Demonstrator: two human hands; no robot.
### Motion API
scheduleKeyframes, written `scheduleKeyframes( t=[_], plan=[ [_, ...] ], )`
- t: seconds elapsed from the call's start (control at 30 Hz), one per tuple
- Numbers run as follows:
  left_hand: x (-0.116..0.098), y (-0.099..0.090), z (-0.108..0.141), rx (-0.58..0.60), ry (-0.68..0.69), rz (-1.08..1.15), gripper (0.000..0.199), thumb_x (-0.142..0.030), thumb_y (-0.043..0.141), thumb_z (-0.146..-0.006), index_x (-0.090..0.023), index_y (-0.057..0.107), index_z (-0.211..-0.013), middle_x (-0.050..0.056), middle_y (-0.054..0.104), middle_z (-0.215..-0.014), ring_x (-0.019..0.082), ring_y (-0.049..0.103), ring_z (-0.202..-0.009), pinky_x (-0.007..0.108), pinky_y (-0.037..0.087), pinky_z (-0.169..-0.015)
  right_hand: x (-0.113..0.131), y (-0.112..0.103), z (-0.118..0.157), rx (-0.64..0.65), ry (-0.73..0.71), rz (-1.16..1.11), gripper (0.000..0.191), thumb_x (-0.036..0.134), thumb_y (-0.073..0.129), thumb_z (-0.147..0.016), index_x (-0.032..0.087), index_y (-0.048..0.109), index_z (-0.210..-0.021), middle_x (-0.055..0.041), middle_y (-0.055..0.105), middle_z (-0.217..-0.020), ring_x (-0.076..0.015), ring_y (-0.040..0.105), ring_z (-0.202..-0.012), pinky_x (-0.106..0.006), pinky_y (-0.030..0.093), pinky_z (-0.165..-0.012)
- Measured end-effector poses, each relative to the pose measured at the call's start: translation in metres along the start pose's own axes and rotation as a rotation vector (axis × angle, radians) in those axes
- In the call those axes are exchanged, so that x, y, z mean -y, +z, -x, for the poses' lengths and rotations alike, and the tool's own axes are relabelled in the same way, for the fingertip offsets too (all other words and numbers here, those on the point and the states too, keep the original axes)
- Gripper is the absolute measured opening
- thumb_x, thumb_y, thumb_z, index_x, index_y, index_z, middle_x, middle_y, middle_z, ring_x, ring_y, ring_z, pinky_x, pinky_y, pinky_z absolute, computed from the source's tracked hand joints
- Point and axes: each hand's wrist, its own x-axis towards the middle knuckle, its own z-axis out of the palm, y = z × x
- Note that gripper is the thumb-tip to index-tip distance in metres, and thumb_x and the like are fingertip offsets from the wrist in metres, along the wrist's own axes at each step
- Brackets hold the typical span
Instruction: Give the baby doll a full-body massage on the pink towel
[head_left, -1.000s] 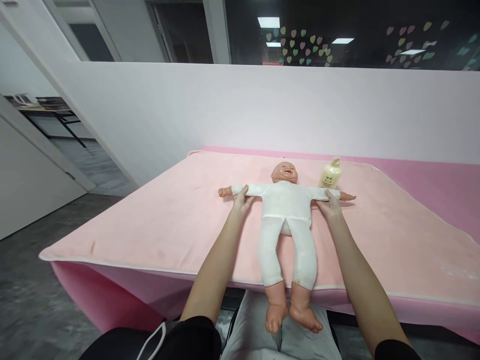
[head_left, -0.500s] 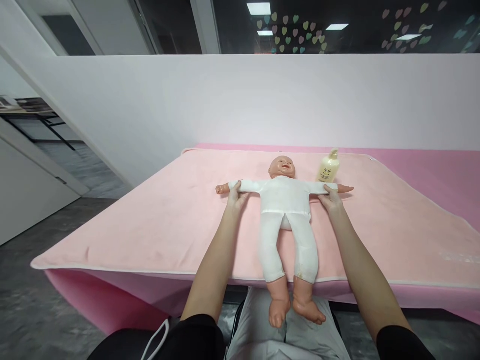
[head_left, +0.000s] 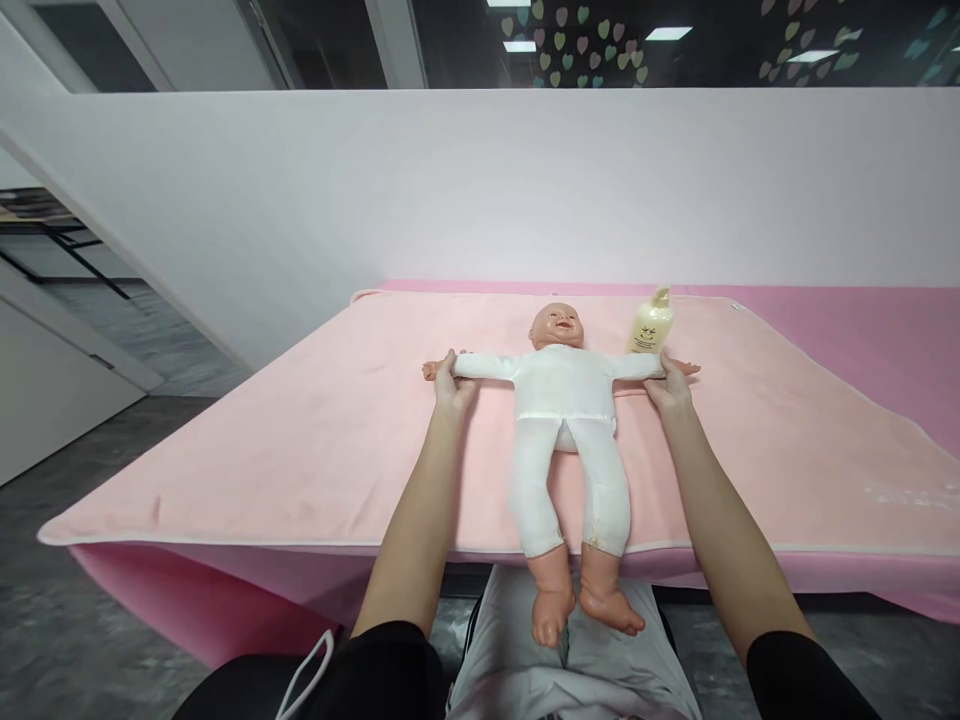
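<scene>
A baby doll (head_left: 564, 385) with a white cloth body lies on its back, arms stretched out to both sides. Its head is at the far side and its bare feet hang past the table's near edge. My left hand (head_left: 454, 385) is closed around the doll's arm on the left, near the wrist. On the other side, my right hand (head_left: 670, 385) grips the opposite arm close to its wrist. A pale yellow pump bottle (head_left: 651, 325) stands just behind the arm on the right.
A light pink blanket (head_left: 300, 440) with a white edge covers the table, over a darker pink cover (head_left: 847, 340). Behind it rises a white wall (head_left: 480, 190). To the left are a grey floor (head_left: 67, 510) and a white door (head_left: 52, 390).
Both hands have slid outward along the doll's arms toward its wrists. The doll keeps its pose; the whole view has shifted slightly.
</scene>
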Motion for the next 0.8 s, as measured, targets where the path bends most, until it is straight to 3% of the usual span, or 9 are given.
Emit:
scheduleKeyframes(
  t=[0.17, 0.3, 0.57, 0.8],
  plan=[
    [-0.007, 0.0, -0.001, -0.111, 0.07, 0.033, 0.018, -0.008, 0.055, -0.08, -0.018, 0.049, -0.067, -0.004, 0.059, -0.067, 0.006, 0.06, -0.066, 0.019, 0.051, -0.073, 0.004, -0.004, -0.003, -0.05, -0.055, -0.014, 0.011, 0.017, 0.05, -0.079, 0.024, 0.053, -0.086, 0.002, 0.064, -0.092, -0.0118, 0.058, -0.1, -0.032, 0.05, -0.091],
    [-0.01, -0.003, -0.004, -0.118, 0.122, 0.039, 0.019, -0.008, 0.056, -0.08, -0.019, 0.047, -0.066, -0.005, 0.058, -0.065, 0.006, 0.06, -0.066, 0.018, 0.051, -0.071, 0.005, -0.009, -0.006, -0.174, -0.109, -0.096, 0.018, 0.012, 0.051, -0.075, 0.026, 0.046, -0.084, 0.0076, 0.06, -0.084, -0.0072, 0.059, -0.094, -0.028, 0.05, -0.09],
    [-0.017, -0.009, -0.011, -0.142, 0.124, 0.133, 0.013, -0.01, 0.055, -0.082, -0.018, 0.05, -0.072, -0.005, 0.058, -0.061, 0.005, 0.061, -0.065, 0.019, 0.05, -0.075, 0.014, -0.019, -0.008, -0.23, -0.159, -0.191, 0.025, 0.004, 0.05, -0.07, 0.022, 0.034, -0.067, 0.0092, 0.05, -0.069, -0.0054, 0.058, -0.074, -0.024, 0.052, -0.082],
    [-0.022, -0.014, -0.013, -0.105, 0.138, 0.079, 0.013, -0.012, 0.052, -0.084, -0.016, 0.05, -0.072, -0.004, 0.056, -0.059, 0.005, 0.059, -0.062, 0.018, 0.049, -0.073, 0.019, -0.019, -0.003, -0.239, -0.126, -0.25, 0.024, -0.001, 0.046, -0.071, 0.019, 0.034, -0.068, 0.0082, 0.046, -0.069, -0.0047, 0.056, -0.068, -0.022, 0.054, -0.071]
  ],
)
